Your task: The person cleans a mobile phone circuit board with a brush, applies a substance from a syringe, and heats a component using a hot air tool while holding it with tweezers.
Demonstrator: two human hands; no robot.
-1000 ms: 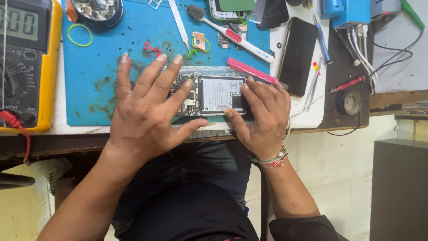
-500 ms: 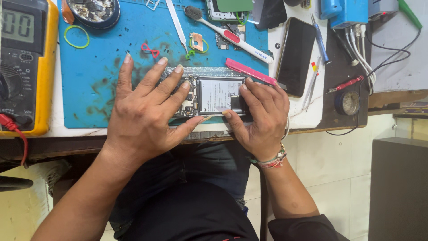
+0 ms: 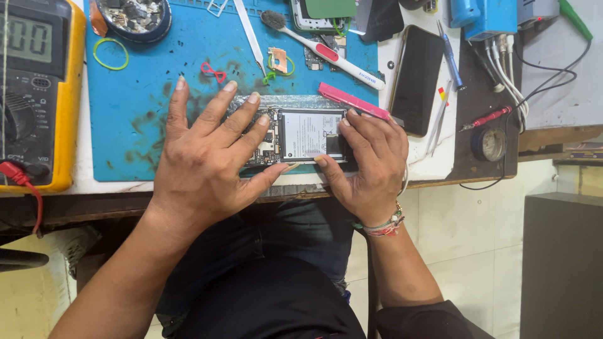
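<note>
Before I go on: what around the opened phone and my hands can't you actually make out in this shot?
Head view only:
- Opened phone: both ends covered by the left hand and right hand.
- Its small board parts: too small to tell apart.
- Yellow multimeter: cut by the left edge.
- Second phone at the top: cut by the frame edge.

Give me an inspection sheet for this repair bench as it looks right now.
Surface: blue work mat, stained, on a white bench top.
Job's things: opened phone, back off, battery and board showing, lying flat at the mat's front edge.
Clutter: toothbrush, tweezers, pink pry tool, dark phone, yellow multimeter, green rubber band.
Grippers: left hand spread flat over the phone's left end; right hand pressing its right end.
Cables: white leads, black wire, red probe lead.
Surroundings: tiled floor, dark cabinet.
</note>
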